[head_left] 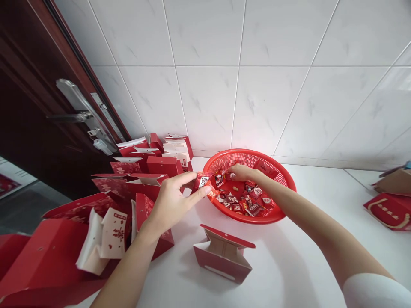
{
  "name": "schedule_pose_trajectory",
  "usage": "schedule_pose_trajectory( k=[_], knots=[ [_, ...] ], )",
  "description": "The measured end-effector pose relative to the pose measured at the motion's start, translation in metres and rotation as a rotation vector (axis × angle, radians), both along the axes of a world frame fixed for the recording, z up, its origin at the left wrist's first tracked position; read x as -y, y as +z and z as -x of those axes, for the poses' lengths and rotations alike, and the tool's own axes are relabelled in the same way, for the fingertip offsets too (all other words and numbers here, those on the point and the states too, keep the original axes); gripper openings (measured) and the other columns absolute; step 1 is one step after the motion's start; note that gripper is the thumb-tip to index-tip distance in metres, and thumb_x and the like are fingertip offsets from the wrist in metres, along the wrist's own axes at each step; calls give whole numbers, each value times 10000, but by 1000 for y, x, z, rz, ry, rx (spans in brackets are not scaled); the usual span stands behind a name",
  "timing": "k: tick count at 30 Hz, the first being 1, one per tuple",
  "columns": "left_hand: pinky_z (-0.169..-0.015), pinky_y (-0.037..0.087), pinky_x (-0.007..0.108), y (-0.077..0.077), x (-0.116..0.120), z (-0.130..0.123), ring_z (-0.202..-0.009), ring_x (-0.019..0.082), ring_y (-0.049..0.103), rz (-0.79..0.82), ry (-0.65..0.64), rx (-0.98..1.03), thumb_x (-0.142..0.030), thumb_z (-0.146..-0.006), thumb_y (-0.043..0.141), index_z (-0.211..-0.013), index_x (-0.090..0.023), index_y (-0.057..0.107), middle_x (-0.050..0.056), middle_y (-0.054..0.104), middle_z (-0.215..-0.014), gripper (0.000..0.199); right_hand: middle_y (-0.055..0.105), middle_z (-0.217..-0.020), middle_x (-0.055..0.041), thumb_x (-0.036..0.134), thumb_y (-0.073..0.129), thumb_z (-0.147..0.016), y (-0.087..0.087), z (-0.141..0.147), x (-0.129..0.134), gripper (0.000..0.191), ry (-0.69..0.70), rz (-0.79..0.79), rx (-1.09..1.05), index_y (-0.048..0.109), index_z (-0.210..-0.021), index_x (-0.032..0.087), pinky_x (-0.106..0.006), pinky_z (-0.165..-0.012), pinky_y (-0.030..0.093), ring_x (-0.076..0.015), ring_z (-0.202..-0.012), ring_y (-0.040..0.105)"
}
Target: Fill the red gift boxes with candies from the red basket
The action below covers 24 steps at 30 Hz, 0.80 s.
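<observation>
My left hand (173, 201) pinches a red wrapped sweet (203, 181) between thumb and fingers, just over the near-left rim of a round red mesh basket (248, 159). Many red and white wrapped sweets (245, 199) and a peanut-shaped piece lie in the basket. My right hand (243, 173) reaches in from the right above the far side of the pile, fingers curled downward. Its fingertips are hidden, so any hold is unclear. A folded red gift box (223, 259) with a tan inside stands on the table in front of the basket.
Many red and white paper gift boxes (141, 171) crowd the left side, against a dark wooden door with a metal handle (81, 113). More red boxes (390, 209) sit at the far right. A white tiled wall (205, 102) rises behind the white table (289, 256).
</observation>
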State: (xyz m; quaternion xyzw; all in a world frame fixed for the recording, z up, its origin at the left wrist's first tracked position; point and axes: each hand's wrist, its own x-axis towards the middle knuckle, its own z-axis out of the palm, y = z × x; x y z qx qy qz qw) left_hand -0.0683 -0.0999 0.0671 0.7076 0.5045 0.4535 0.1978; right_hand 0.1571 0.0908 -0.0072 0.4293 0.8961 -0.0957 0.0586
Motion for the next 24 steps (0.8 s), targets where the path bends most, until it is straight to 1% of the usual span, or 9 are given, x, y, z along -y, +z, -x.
schedule_pose_trajectory(
  k=[3,5,7,10,13,15,19,22,24],
  knots=[
    [-740,597,286,-3,-2,1,-859,227,755,19,-8,7,-417,-869,771,-1013,-222,811,23,832,-1002,246,755,-961,-70,175,681,-822,11,-9,-4,201,-27,65,-184,750,-1011,170,-288,-732,500,-246,-912,688],
    [-784,618,304,-5,-3,2,-920,246,767,28,-4,23,-460,-859,782,-1085,-225,804,44,826,-1105,326,734,-873,-35,240,677,-826,17,-16,-5,146,-27,133,-293,733,-939,166,-275,-676,487,-211,-810,672],
    [-838,628,325,-7,-3,2,-964,257,771,34,19,25,-487,-842,798,-1164,-237,786,56,811,-1178,408,732,-857,-20,290,673,-829,23,-22,-4,180,-21,203,-387,725,-952,170,-267,-652,491,-190,-764,667],
    [-910,623,356,-9,-3,2,-985,263,772,43,53,9,-492,-828,812,-1243,-258,758,56,811,-1172,480,747,-870,-25,327,693,-810,29,-28,0,218,-17,271,-477,728,-956,170,-269,-674,512,-186,-771,678],
    [-967,607,379,-12,-4,-3,-1022,273,768,57,45,31,-490,-843,796,-1256,-264,750,60,813,-1150,473,721,-794,-16,337,730,-771,35,-29,5,187,-24,284,-499,724,-840,164,-273,-663,492,-184,-744,652],
    [-979,603,374,-17,-5,-10,-1047,269,762,65,30,68,-483,-860,780,-1260,-264,740,61,803,-1187,458,659,-702,13,321,742,-746,37,-30,8,158,-40,271,-483,696,-752,170,-271,-635,450,-170,-692,607],
    [-933,615,359,-36,-14,-27,-998,252,769,107,-24,183,-479,-869,758,-1250,-230,716,73,802,-1150,457,517,-594,54,238,765,-680,36,-36,11,184,-95,214,-409,599,-622,187,-272,-591,361,-146,-620,511],
    [-880,633,368,-52,-23,-37,-969,260,775,189,-93,307,-482,-835,772,-1211,-189,703,92,805,-1095,481,573,-644,35,210,747,-717,31,-41,14,116,-148,163,-369,640,-676,189,-276,-609,377,-163,-652,549],
    [-860,639,372,-61,-27,-39,-967,264,775,230,-111,364,-478,-817,778,-1196,-176,697,97,806,-1073,491,681,-782,-7,231,724,-796,28,-42,15,65,-184,123,-366,713,-837,182,-278,-667,432,-190,-744,624]
  ],
)
